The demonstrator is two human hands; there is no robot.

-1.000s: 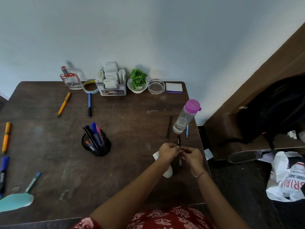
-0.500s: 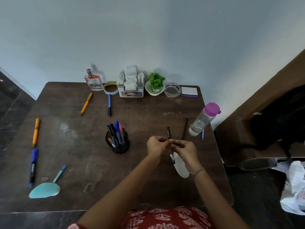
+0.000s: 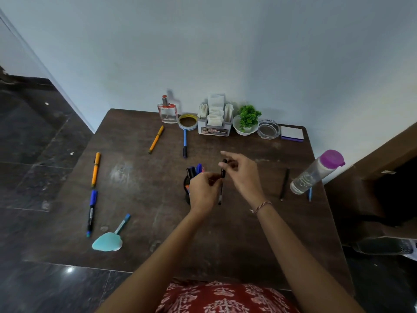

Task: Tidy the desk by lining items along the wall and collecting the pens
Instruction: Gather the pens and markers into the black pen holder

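Observation:
A black pen [image 3: 221, 188] stands nearly upright above the dark desk [image 3: 146, 181]. My left hand [image 3: 204, 192] pinches its middle. My right hand [image 3: 242, 175] pinches its capped top, the other fingers spread. Just left of the pen stands a black pen cup [image 3: 186, 188] holding several pens, partly hidden by my left hand. Loose on the desk lie an orange pen [image 3: 156, 139], a blue pen [image 3: 185, 143], another orange pen [image 3: 96, 169], a blue marker [image 3: 91, 211], a teal pen [image 3: 123, 223], a thin black pen [image 3: 284, 184] and a small blue pen [image 3: 310, 194].
Along the wall stand a perfume bottle [image 3: 167, 110], tape roll [image 3: 188, 121], tissue organiser [image 3: 215, 118], potted plant [image 3: 247, 119], glass ashtray [image 3: 268, 129] and notepad [image 3: 292, 133]. A purple-capped bottle [image 3: 316, 172] lies at the right edge. A pale blue cut-out [image 3: 107, 243] lies front left.
Both hands have carried the black pen from the desk's right front leftward to beside the pen cup. My right hand's fingers have loosened and spread.

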